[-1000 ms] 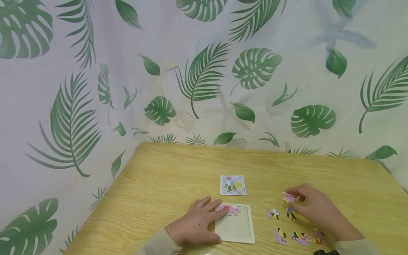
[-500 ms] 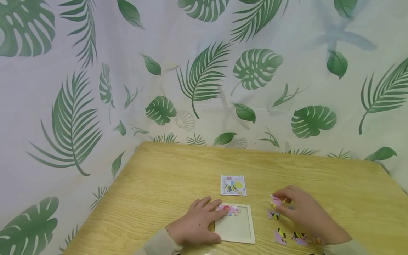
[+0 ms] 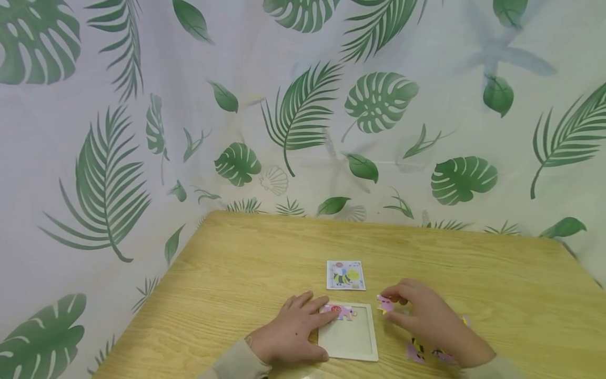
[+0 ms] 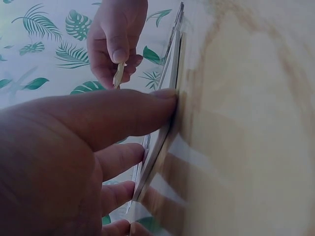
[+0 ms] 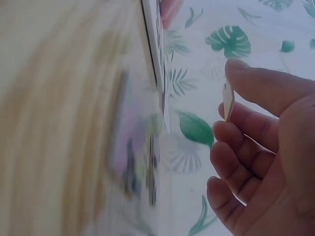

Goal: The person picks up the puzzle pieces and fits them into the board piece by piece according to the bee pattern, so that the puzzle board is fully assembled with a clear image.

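Observation:
My left hand (image 3: 298,331) lies flat with spread fingers over the left side of a shallow white puzzle tray (image 3: 374,342). Its index fingertip rests on joined pink puzzle pieces (image 3: 347,312) with a red mark, in the tray's upper left corner. My right hand (image 3: 421,316) pinches a pink and yellow puzzle piece (image 3: 384,304) between thumb and fingers, just right of the tray. In the right wrist view the held puzzle piece (image 5: 228,101) shows edge-on, raised off the table.
A picture card (image 3: 346,275) with a bee lies behind the tray. Loose puzzle pieces (image 3: 416,350) lie on the wooden table (image 3: 246,263) at the right, some hidden under my right hand and forearm. A leaf-printed curtain (image 3: 303,189) stands behind the table.
My right hand has carried the pinched puzzle piece leftward, from over the loose pieces to beside the tray's right edge. The left hand has stayed in place.

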Available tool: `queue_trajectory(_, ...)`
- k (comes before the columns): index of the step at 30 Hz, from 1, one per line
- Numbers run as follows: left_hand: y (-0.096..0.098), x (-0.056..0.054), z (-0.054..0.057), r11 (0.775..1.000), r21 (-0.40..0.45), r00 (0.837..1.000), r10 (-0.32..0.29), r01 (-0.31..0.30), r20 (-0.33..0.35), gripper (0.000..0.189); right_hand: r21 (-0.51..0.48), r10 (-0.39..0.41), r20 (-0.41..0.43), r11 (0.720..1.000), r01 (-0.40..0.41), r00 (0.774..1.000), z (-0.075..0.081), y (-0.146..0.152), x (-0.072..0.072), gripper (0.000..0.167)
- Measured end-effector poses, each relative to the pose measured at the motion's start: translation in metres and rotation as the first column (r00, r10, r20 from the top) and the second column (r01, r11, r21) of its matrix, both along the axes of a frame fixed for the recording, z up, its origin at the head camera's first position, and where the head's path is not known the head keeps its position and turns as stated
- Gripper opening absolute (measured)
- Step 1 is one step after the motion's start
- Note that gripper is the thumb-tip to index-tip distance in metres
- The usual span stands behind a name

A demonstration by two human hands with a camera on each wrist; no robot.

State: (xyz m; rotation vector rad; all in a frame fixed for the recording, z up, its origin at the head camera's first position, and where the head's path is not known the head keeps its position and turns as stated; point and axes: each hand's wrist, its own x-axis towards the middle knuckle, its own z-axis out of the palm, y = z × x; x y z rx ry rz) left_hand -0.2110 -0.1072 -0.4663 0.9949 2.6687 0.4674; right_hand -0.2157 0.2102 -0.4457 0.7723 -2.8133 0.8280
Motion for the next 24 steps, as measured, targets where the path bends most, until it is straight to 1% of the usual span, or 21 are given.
queue_trajectory(4,-0.001,-0.001,0.001,1.000,0.003,1.000,-0.001,0.001,0.009,0.083,0.004,0.020,0.030,1.000,-0.021,0.999,0.001,-0.012,0.000,0.030)
queue_trajectory(8,-0.001,0.000,0.002,1.000,0.004,1.000,0.002,-0.002,0.028,0.083,0.026,-0.002,0.072,1.000,0.000,0.997,0.000,-0.022,0.000,0.029)
queue_trajectory(13,0.000,-0.001,0.001,1.000,0.002,0.999,0.006,-0.006,0.032,0.083,0.063,-0.017,0.072,0.998,0.013,0.997,-0.006,-0.033,-0.001,0.030)
queue_trajectory(19,0.000,-0.001,0.000,1.000,0.003,1.000,0.002,-0.002,0.026,0.083,0.083,-0.002,0.075,0.997,-0.004,0.997,-0.008,-0.041,-0.003,0.030)
queue_trajectory(24,0.000,-0.001,0.000,1.000,0.011,1.000,0.002,-0.002,0.027,0.083,0.107,-0.032,0.092,0.994,0.022,0.995,-0.009,-0.045,-0.005,0.029)
